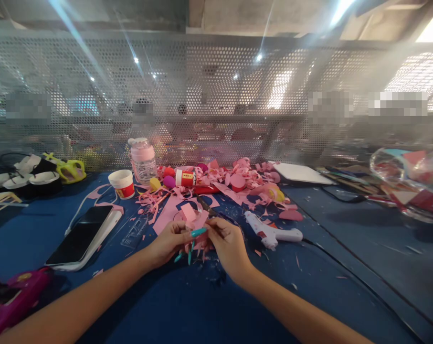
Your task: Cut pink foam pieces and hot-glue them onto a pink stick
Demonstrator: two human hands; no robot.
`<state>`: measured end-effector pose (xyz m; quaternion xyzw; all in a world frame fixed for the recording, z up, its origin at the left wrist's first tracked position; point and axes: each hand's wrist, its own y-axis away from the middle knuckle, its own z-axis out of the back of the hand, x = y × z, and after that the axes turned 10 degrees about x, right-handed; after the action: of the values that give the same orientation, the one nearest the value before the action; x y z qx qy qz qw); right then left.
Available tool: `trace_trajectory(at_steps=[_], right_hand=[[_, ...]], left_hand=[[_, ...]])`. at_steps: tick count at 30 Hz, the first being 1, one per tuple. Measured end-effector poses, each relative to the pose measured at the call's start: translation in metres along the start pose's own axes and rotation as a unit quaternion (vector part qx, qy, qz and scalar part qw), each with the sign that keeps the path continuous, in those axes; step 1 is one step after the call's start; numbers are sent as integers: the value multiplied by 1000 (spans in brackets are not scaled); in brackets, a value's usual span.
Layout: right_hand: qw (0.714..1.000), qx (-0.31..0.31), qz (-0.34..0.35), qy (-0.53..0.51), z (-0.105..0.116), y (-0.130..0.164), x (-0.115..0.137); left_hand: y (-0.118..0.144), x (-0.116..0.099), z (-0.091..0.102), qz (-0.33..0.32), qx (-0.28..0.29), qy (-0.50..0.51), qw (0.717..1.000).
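Pink foam pieces, thin and soft-looking with cut, jagged edges, sat pinched between both hands just above the blue table, near its middle. The left hand curled its fingers around the underside of the little bundle, long turquoise nails showing, one nail laid across the top. The right hand closed on it from the other side, thumb and fingertips pressed to the foam; dark scissors stuck up just beyond its knuckles, though whether that hand gripped them could not be told. Behind the hands lay a loose heap of pink scraps, curled strips and rounded offcuts, with a few smooth egg-shaped sponges in yellow and magenta among them. A white glue gun, hard glossy plastic, rested just right of the right hand, its cord trailing away. A flat glossy phone in a white case lay well to the left, and a small paper cup and a clear ribbed bottle stood farther back. A perforated metal screen closed the far edge. The near side of the table below the forearms lay open apart from tiny flecks.
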<state>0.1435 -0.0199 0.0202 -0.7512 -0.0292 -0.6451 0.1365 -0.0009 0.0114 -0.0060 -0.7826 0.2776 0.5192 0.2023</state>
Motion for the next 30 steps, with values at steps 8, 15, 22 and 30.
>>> trace_trajectory(at_steps=[8, 15, 22, 30], right_hand=[[999, 42, 24, -4, -2, 4, 9], [998, -16, -3, 61, 2, -3, 0], [998, -14, 1, 62, 1, -1, -4], [996, -17, -12, 84, -7, 5, -6]], left_hand=[[0, -3, -2, 13, -11, -7, 1000], [2, 0, -1, 1, 12, -61, 998], [6, -1, -8, -33, 13, -78, 996], [7, -3, -9, -62, -114, -342, 931]])
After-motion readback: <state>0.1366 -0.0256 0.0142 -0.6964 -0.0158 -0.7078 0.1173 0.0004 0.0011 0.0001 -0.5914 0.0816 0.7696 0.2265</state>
